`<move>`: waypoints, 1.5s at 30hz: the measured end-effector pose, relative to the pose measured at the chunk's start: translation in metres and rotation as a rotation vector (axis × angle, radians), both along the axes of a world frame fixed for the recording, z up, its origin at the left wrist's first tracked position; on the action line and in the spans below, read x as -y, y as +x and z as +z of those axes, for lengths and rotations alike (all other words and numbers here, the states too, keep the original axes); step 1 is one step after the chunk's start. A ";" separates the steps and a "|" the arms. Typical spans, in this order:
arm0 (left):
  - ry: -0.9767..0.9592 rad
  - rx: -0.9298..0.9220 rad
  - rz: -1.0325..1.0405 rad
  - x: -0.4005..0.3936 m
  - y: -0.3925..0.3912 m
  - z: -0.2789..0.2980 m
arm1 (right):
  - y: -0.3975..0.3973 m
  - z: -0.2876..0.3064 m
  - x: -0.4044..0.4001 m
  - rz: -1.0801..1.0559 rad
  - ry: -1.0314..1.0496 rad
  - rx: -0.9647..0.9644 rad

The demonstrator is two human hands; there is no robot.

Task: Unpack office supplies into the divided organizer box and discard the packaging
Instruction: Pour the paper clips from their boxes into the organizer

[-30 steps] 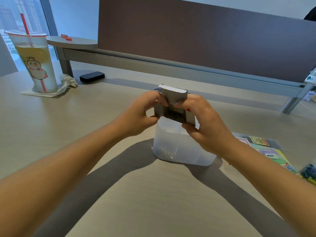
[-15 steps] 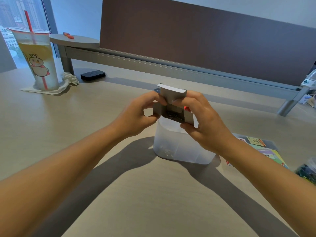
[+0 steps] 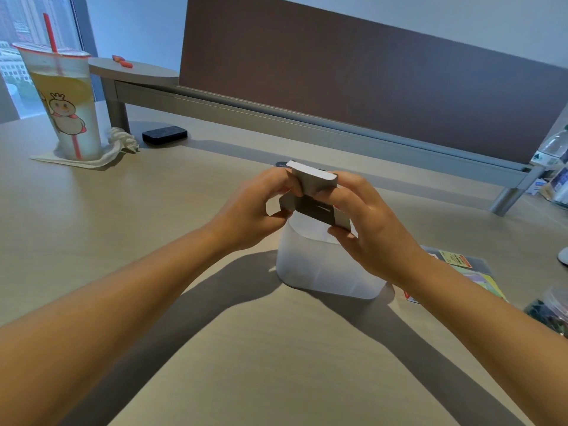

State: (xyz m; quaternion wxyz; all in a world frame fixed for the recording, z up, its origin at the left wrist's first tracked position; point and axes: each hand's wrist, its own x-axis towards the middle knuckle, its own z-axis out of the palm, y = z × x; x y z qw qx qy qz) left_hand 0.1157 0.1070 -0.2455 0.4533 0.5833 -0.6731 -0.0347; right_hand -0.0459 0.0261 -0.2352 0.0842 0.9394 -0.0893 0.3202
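Holding a small grey cardboard box (image 3: 313, 192) with its top flap open, directly above a translucent white plastic organizer box (image 3: 325, 265) standing on the pale wood-grain worktop (image 3: 184, 229). Pinching the box's left end between curled fingers and thumb of the left hand (image 3: 258, 210); clamping its right end with the curled fingers and thumb of the right hand (image 3: 368, 229), so both grips closed on the cardboard. Showing a dark interior under the raised flap; contents too dim to tell. Casting forearm shadows in a wide V across the worktop toward the organizer. Standing at far left on a white paper napkin (image 3: 76, 159): a tall clear plastic cup of yellow drink with a red straw and a cartoon print (image 3: 64, 103), a crumpled white wrapper (image 3: 123, 139) just beside it, a flat black rectangular object (image 3: 164, 135) near that. Lying at right, near the organizer: colourful flat packets in clear sleeves (image 3: 461, 265). Running along the far edge: a brown partition panel (image 3: 368, 87) on a grey metal rail (image 3: 307, 124), with a window (image 3: 21, 26) at upper left.
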 end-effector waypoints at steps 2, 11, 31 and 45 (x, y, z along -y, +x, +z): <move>0.011 -0.008 -0.017 0.001 0.000 0.001 | 0.000 0.001 -0.001 -0.020 0.003 -0.008; 0.107 -0.115 -0.068 0.000 -0.002 0.011 | -0.004 0.012 -0.006 0.021 0.697 0.117; 0.341 -0.158 0.626 -0.129 0.002 -0.055 | -0.027 -0.065 -0.101 0.051 0.397 -0.395; 0.394 -0.042 0.720 -0.075 0.063 -0.063 | -0.018 -0.070 -0.094 0.010 0.501 -0.447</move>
